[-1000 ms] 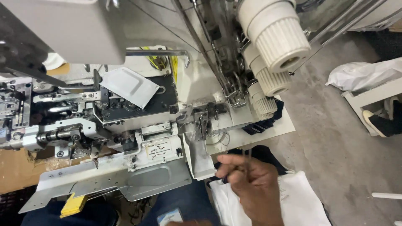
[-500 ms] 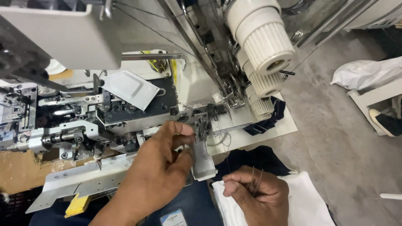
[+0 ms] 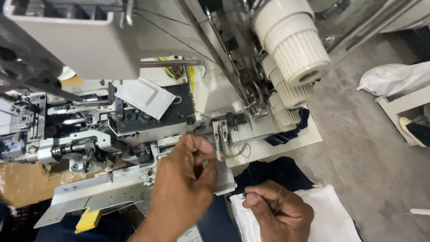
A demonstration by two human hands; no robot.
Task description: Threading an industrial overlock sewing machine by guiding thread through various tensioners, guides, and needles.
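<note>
My left hand [image 3: 183, 179] reaches up to the front of a grey-white sewing machine [image 3: 179, 116] and its fingertips pinch at the small metal thread guides near the machine's middle. My right hand [image 3: 277, 213] sits lower, over white cloth [image 3: 331, 210], with thumb and finger pinched on a thin thread [image 3: 247, 179] that runs up toward the guides. The machine's cover is swung open, so its metal inner parts [image 3: 67, 143] show on the left. What exactly the left fingers grip is hidden by the hand.
Three ribbed white thread cones [image 3: 295, 49] stand at the machine's upper right. A hinged metal plate with a yellow tab [image 3: 87, 219] hangs at the lower left. Dark blue fabric [image 3: 277, 172] lies under the machine edge. A white sack [image 3: 394, 78] rests on the concrete floor.
My left hand came into view and rose to the thread guides. My right hand dropped lower and to the right, keeping its pinch on the thread.
</note>
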